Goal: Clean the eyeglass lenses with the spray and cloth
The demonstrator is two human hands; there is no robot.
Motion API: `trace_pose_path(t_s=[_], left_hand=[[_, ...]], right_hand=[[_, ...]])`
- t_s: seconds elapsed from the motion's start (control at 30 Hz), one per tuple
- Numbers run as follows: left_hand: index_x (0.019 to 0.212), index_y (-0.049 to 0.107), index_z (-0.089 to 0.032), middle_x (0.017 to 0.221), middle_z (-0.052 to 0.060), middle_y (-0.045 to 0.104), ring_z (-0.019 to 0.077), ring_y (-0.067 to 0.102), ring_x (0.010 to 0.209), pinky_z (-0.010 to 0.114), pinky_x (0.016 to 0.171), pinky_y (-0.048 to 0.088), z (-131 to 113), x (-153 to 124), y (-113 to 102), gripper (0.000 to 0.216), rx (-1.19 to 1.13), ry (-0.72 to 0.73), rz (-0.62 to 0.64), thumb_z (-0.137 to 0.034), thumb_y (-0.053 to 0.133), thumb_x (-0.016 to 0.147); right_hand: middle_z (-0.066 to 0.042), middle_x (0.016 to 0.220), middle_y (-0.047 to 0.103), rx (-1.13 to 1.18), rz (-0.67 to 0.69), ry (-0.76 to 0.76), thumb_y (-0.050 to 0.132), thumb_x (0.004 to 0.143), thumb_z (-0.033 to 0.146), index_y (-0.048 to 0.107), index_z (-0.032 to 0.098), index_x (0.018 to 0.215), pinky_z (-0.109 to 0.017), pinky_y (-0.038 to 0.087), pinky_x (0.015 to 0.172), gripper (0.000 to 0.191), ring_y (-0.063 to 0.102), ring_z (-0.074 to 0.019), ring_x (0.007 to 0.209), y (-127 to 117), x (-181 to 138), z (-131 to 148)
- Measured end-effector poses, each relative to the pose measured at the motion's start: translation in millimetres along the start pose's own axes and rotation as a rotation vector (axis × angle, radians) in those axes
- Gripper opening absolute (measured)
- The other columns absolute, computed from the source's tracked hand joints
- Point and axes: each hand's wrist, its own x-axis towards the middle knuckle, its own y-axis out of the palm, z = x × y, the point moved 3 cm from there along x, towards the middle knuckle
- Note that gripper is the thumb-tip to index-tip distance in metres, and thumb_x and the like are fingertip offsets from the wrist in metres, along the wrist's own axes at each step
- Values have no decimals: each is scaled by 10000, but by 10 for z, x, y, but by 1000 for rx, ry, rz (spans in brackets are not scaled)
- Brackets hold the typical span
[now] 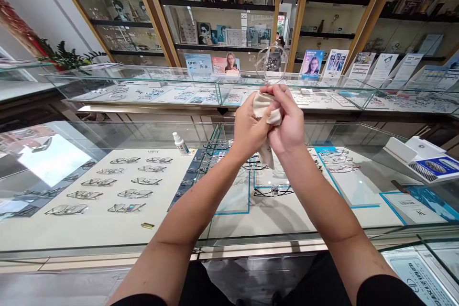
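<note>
Both my hands are raised together above a glass display counter (107,244). My left hand (248,126) is closed on a beige cleaning cloth (264,105), whose tail hangs down below the hands. My right hand (287,122) is closed too, pinching the bottom edge of a round clear lens (270,63) through the cloth. The lens stands upright above my fingers. Under the hands, inside the counter, lie several pairs of glasses (272,191).
A small white spray bottle (180,144) stands on the counter glass to the left. Rows of frames (118,186) lie in the left case. A white tray with a card (426,160) sits at the right. A second glass counter (215,87) and shelves stand behind.
</note>
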Motion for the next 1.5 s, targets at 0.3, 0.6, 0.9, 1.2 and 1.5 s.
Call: trace_pose_path(t_s=[0.3, 0.6, 0.9, 1.2, 1.5], left_hand=[[965, 763, -218, 869, 45, 750, 230, 737, 936, 343, 780, 593, -29, 118, -81, 580, -132, -197, 108, -781, 626, 988], [905, 775, -234, 727, 51, 712, 223, 734, 771, 338, 629, 578, -45, 243, -385, 668, -40, -236, 127, -879, 601, 928], [1099, 834, -268, 754, 71, 744, 259, 763, 826, 363, 643, 603, 47, 374, -614, 655, -116, -224, -1, -862, 611, 937], [1139, 804, -249, 811, 80, 703, 246, 720, 806, 381, 682, 580, -11, 336, -546, 565, -208, -295, 33, -765, 736, 920], [1103, 711, -252, 855, 32, 716, 166, 689, 724, 315, 662, 550, 45, 272, -401, 483, -193, -258, 18, -649, 860, 871]], right_hand=[[-16, 1012, 771, 13, 45, 50, 819, 908, 384, 679, 266, 883, -380, 627, 1007, 184, 741, -216, 1081, -27, 58, 112], [-14, 1008, 761, -119, 80, 109, 860, 886, 442, 650, 271, 870, -358, 621, 877, 271, 727, -226, 1089, -87, 95, 255], [-3, 921, 742, -244, 229, 216, 907, 816, 455, 673, 265, 808, -350, 545, 858, 301, 684, -197, 971, -99, 94, 262], [-3, 905, 742, -255, 325, 285, 905, 813, 443, 698, 257, 790, -358, 514, 861, 279, 661, -188, 912, -52, 74, 126], [20, 832, 660, -210, 357, 221, 920, 824, 439, 706, 249, 774, -341, 503, 857, 291, 589, -163, 822, -12, 69, 99]])
